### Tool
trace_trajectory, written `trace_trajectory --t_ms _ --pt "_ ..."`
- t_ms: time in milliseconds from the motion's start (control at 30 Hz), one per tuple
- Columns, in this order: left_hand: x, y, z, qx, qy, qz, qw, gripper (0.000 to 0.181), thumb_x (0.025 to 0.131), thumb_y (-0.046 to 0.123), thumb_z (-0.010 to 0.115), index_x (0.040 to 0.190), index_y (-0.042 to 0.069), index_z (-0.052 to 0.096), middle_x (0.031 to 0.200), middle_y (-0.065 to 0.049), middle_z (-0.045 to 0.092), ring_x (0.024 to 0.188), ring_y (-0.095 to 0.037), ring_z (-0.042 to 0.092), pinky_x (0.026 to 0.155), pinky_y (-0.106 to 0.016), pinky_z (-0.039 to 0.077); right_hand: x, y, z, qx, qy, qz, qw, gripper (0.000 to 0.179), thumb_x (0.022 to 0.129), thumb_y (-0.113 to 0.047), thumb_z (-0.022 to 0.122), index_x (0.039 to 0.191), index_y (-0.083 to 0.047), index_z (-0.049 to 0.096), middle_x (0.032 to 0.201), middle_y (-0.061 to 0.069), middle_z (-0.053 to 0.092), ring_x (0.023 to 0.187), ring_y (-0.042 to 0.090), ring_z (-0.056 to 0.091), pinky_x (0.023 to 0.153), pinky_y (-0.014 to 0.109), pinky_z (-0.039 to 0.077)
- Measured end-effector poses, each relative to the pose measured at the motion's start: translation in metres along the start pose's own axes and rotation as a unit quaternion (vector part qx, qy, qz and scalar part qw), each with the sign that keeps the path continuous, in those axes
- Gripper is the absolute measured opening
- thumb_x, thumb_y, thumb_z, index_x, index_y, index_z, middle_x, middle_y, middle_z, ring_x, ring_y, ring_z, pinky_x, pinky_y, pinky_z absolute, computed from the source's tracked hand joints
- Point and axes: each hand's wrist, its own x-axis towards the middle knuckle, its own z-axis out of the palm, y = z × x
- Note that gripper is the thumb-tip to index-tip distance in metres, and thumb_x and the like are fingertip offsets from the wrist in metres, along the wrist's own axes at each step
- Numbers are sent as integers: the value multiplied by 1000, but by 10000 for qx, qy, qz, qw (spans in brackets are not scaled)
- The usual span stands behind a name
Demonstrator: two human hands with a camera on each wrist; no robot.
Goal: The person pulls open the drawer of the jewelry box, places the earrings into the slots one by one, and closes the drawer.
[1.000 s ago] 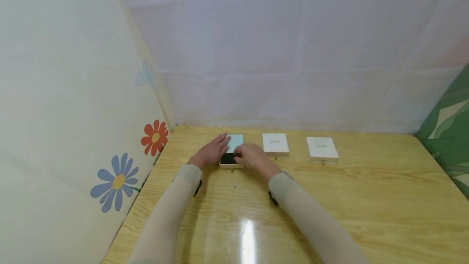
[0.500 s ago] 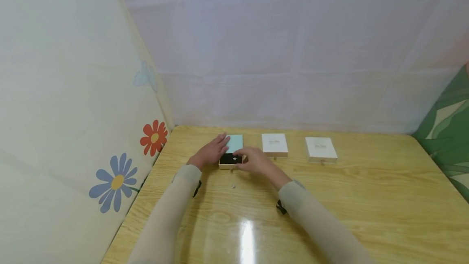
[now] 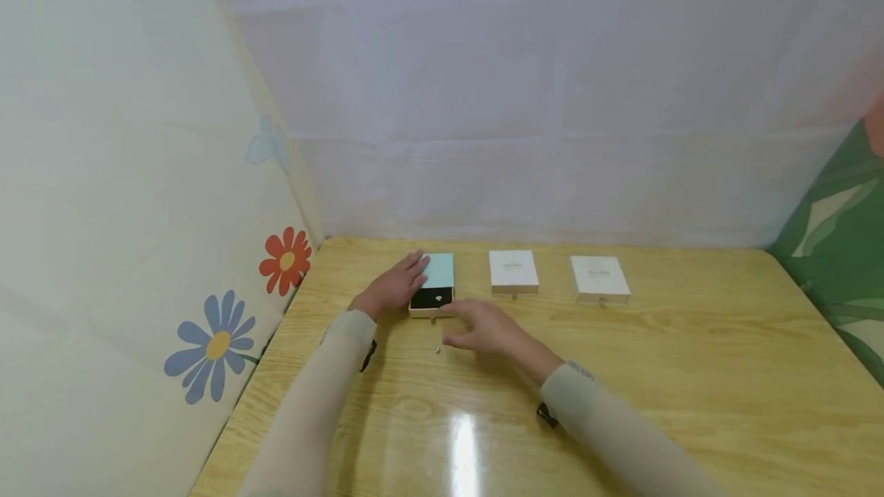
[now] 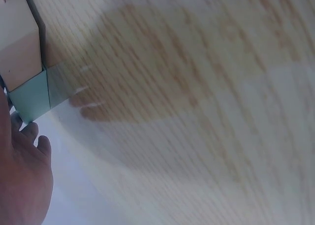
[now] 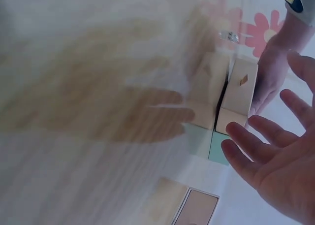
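Note:
A small jewelry box with a teal sleeve [image 3: 438, 271] has its drawer [image 3: 423, 313] pulled out toward me, showing a black lining. On that lining sits a small shiny piece of jewelry [image 3: 438, 298]. A second small silvery piece [image 3: 438, 350] lies on the table in front of the box; the right wrist view shows the same silvery piece [image 5: 229, 36] near the drawer front. My left hand [image 3: 397, 284] rests with extended fingers along the left side of the teal sleeve [image 4: 32, 99]. My right hand [image 3: 483, 326], holding nothing, hovers beside the loose piece, its fingers [image 5: 248, 146] spread.
Two closed white boxes, a middle one [image 3: 514, 268] and a right one [image 3: 599, 277], stand in a row with the teal one. The glossy wooden table [image 3: 656, 382] ends at a pale cloth backdrop [image 3: 552, 175], and a flower-printed cloth [image 3: 124, 251] hangs at the left.
My right hand has drawn back from the drawer toward the loose piece on the table, its fingers parting. The jewelry on the black lining has come into sight. My left hand keeps its place.

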Motion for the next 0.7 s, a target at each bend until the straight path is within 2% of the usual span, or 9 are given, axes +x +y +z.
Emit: trace_trajectory --t_ms 400,700 --pt "-2 2 0 -102 10 -10 9999 59 112 39 26 163 11 17 170 -12 9 157 -32 8 128 -46 15 -10 -1 14 -379 -200 -116 9990 56 92 -37 74 143 -19 60 144 3 59 134 28 55 112 49 45" --pt "-4 4 -3 -163 107 57 9998 57 113 35 29 162 8 20 169 -15 11 156 -35 11 127 -49 17 -13 -3 18 -1021 -197 -275 9942 51 92 -37 75 138 -18 64 139 9 63 129 31 58 109 50 47"
